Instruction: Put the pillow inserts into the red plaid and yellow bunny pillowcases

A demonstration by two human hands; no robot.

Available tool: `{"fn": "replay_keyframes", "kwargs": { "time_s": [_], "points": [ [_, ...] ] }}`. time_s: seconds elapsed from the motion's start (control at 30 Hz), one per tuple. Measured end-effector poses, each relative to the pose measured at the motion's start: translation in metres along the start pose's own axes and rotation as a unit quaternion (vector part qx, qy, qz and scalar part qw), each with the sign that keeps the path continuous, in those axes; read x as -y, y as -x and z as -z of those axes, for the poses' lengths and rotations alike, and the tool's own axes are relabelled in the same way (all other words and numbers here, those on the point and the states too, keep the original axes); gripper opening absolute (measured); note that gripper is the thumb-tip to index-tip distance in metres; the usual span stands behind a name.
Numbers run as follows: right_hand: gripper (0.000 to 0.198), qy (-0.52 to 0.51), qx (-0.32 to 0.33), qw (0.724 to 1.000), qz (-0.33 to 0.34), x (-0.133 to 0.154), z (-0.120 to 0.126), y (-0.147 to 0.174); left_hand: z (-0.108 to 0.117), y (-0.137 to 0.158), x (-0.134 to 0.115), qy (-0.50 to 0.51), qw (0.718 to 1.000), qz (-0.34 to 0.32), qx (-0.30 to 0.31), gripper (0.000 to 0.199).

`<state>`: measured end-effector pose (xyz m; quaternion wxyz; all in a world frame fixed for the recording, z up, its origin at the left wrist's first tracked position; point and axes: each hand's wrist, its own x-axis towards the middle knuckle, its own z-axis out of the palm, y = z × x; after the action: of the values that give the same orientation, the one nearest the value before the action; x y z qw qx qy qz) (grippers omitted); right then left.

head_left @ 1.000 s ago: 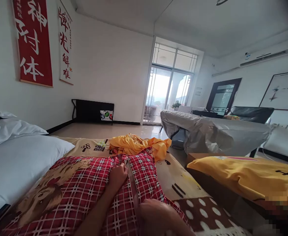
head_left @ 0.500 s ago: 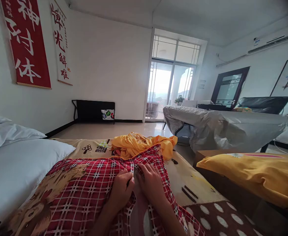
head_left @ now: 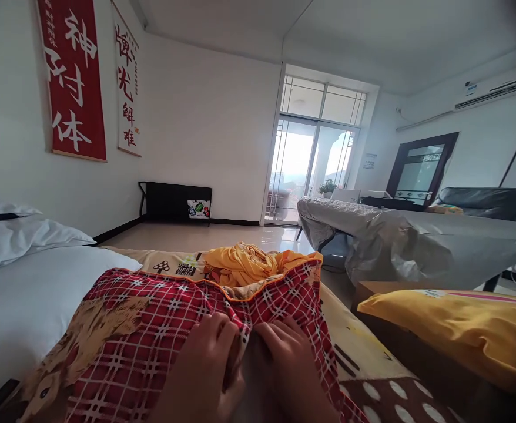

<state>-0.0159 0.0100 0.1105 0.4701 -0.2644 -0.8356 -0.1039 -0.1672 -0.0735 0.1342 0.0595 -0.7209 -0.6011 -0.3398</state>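
Currently: plaid cover, 2 hands on slit

Item 1: cover [head_left: 121, 358], red/wht plaid w/ brown animal print & orange-piped far edge; spread on bed, front ctr, far edge dipping in a V.
Item 2: L hand [head_left: 211, 352], fingers curled, clamped on cover at L side of slit.
Item 3: R hand [head_left: 288, 346], just beside L, not touching; fingers bent & closed on cover at R side of slit; thumb hidden.
Item 4: yellow cloth [head_left: 240, 261], crumpled heap, just beyond cover's far edge.
Item 5: blanket [head_left: 359, 341], beige w/ brown dotted part, under cover & cloth.
Item 6: wht pillow [head_left: 55, 282], L of cover.
Item 7: yellow cushion [head_left: 452, 317], R, atop box [head_left: 372, 288].
Bkgd: table [head_left: 394, 241] under clear plastic; red scroll [head_left: 77, 82], L wall.
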Motion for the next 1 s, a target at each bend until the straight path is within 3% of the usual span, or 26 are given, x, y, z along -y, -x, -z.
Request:
{"fn": "replay_keyframes", "kwargs": {
  "time_s": [0.1, 0.17, 0.27, 0.4, 0.57, 0.73, 1.0],
  "points": [
    [0.023, 0.010, -0.001, 0.999, 0.033, 0.007, 0.008, 0.002, -0.004, -0.001, -0.002, 0.008, 0.994, -0.048, -0.101, 0.050],
    [0.025, 0.025, -0.002, 0.998, 0.059, 0.009, 0.013, 0.003, -0.007, -0.003, -0.004, 0.034, 0.995, -0.043, -0.089, 0.041],
    [0.027, 0.050, -0.003, 0.994, 0.102, 0.010, 0.022, 0.003, -0.010, -0.005, -0.006, 0.089, 0.995, 0.017, -0.048, 0.019],
    [0.028, 0.076, -0.002, 0.987, 0.143, 0.011, 0.032, 0.003, -0.009, -0.006, -0.005, 0.153, 0.985, 0.074, -0.005, 0.028],
    [0.028, 0.074, 0.004, 0.990, 0.119, 0.008, 0.032, 0.003, -0.006, -0.008, -0.006, 0.198, 0.974, 0.107, 0.039, 0.030],
    [0.021, 0.051, 0.002, 0.993, 0.107, 0.009, 0.027, 0.001, -0.005, -0.008, -0.006, 0.204, 0.972, 0.112, 0.030, 0.032],
    [0.029, 0.032, -0.053, 0.989, 0.136, 0.013, 0.020, -0.004, -0.012, -0.004, -0.011, 0.133, 0.988, 0.075, -0.021, 0.032]
  ]
}}
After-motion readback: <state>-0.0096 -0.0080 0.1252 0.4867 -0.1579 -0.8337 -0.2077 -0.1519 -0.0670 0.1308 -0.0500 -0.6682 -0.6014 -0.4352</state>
